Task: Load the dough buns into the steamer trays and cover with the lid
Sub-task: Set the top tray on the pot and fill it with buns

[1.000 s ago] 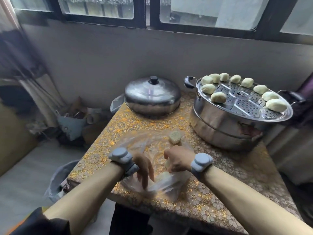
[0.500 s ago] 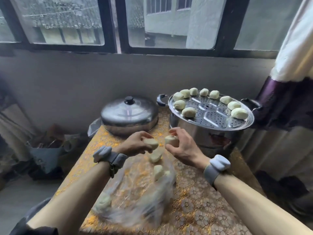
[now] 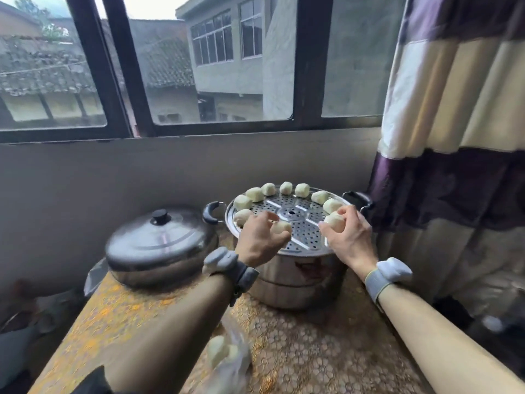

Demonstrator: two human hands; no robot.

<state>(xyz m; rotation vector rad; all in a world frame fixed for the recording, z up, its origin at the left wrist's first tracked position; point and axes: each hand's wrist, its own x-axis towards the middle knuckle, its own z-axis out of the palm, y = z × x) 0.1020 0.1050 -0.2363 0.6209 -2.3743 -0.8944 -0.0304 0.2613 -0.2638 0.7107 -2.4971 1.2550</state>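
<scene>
Leftmost, lid: domed brushed steel with a round black knob. It lies on the counter at mid left of the frame, just beside the steamer and apart from both hands.
Counter: covered in a gold cloth with a raised floral lace pattern.
Left hand: the arm reaches up from the lower left, back of the hand to the camera. Thumb and fingertips pinch the left bun, a pale, soft, rounded lump of dough, over the near left part of the tray.
Plastic bag: thin, clear and crumpled, on the counter at bottom centre. Spare buns show through it, blurred.
Steamer: round polished steel pot in stacked tiers at frame centre. A reddish mark on its wall is too blurred to read.
Tray: flat perforated steel disc on top of the steamer, with solid spokes and a centre hole.
Ring of buns: pale squarish lumps set along the tray's far rim, from left round to right.
Right hand: the arm comes from the lower right. Fingers curl round the right bun at the tray's right rim.
Curtain: glossy fabric in purple and cream bands, down the right edge.
</scene>
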